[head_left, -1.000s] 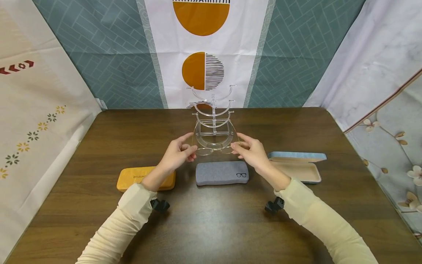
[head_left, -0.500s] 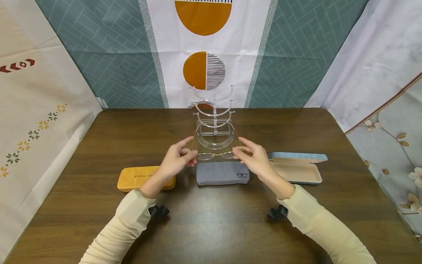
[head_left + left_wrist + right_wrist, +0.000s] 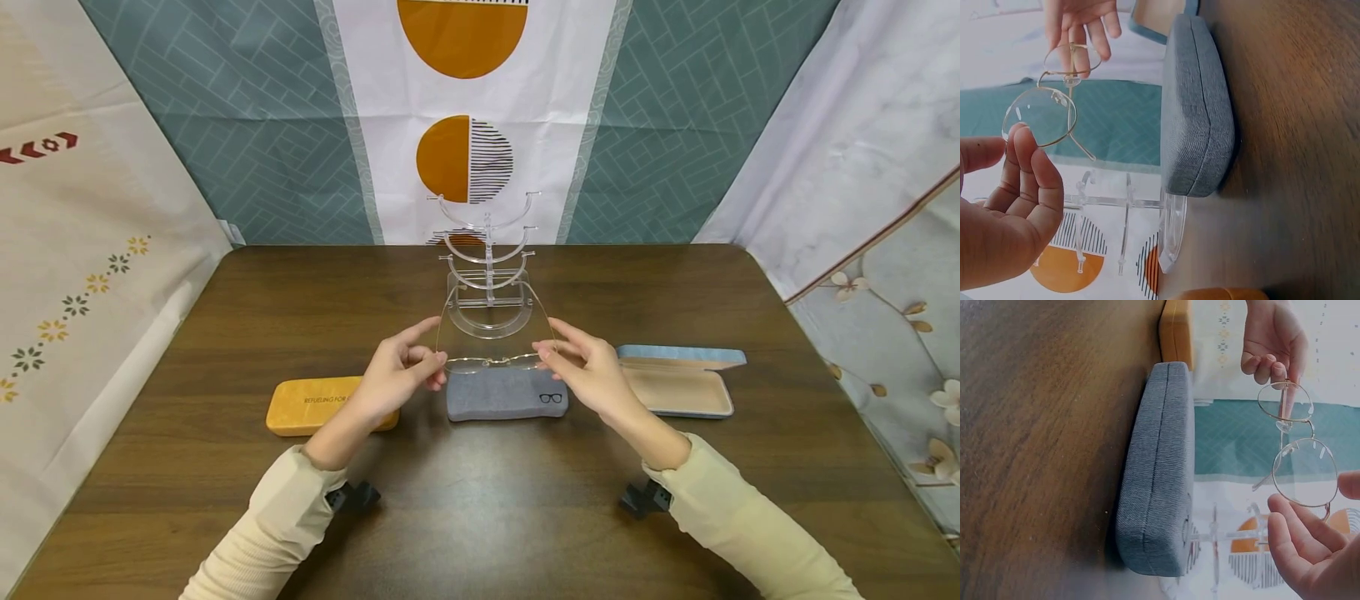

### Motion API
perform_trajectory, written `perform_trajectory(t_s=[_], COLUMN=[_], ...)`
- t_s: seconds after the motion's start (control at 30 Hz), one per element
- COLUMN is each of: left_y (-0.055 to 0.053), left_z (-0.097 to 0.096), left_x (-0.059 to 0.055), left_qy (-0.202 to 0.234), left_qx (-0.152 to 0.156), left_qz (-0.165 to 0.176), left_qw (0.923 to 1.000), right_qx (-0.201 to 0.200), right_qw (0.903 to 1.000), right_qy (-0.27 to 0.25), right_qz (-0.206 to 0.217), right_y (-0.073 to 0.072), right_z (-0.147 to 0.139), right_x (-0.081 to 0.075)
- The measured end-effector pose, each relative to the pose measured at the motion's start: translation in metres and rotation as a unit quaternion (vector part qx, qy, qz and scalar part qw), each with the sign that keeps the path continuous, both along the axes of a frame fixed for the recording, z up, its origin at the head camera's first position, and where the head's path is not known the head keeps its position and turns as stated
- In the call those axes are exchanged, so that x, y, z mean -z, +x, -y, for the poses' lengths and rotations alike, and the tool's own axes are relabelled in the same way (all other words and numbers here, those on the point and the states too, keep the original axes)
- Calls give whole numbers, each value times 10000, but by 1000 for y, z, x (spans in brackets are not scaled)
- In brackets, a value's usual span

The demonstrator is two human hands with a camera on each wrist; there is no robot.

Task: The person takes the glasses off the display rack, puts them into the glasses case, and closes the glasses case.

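Thin gold-rimmed glasses (image 3: pixel 489 362) are held in the air between both hands, temples spread and pointing away toward the stand. At one hinge corner the left hand (image 3: pixel 405 364) pinches the frame between thumb and fingers. The right hand (image 3: pixel 585 367) pinches the opposite corner. In both wrist views the round lenses of the glasses (image 3: pixel 1040 115) (image 3: pixel 1305 472) show clearly. Below and just behind the lenses, a closed grey fabric glasses case (image 3: pixel 507 395) lies on the table. A clear display stand (image 3: pixel 488 275) with curved arms rises beyond the glasses.
A closed yellow glasses case (image 3: pixel 307 406) lies at the left, partly behind the left forearm. On the right a blue glasses case (image 3: pixel 682 379) stands with its lid up and beige lining showing. The wooden table (image 3: pixel 480 500) ends at patterned cloths.
Both hands have drawn the glasses back toward the person, away from the stand, so the lenses now overlap the grey case's far edge. The hands have spread slightly apart. The cases and stand stay put.
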State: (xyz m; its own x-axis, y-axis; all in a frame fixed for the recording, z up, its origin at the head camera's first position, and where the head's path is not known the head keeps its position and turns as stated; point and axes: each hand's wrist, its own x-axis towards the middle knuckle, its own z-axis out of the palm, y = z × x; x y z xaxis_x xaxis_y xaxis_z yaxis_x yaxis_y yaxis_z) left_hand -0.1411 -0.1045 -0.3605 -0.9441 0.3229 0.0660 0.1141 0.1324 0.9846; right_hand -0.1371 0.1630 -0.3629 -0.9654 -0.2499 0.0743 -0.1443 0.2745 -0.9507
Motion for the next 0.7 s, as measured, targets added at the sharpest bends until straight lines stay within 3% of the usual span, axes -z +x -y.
perform_trajectory(t_s=[0.3, 0.7], left_y=[8, 19], left_z=[-1, 0], left_x=[-3, -2], left_qy=[87, 175], left_qx=[-40, 87], left_qz=[193, 175], left_qw=[9998, 9997], right_qx=[-180, -608], right_qw=[9998, 9981], right_qy=[-111, -61], right_qz=[-3, -76], right_y=[7, 17], right_z=[-4, -12], right_x=[-5, -4])
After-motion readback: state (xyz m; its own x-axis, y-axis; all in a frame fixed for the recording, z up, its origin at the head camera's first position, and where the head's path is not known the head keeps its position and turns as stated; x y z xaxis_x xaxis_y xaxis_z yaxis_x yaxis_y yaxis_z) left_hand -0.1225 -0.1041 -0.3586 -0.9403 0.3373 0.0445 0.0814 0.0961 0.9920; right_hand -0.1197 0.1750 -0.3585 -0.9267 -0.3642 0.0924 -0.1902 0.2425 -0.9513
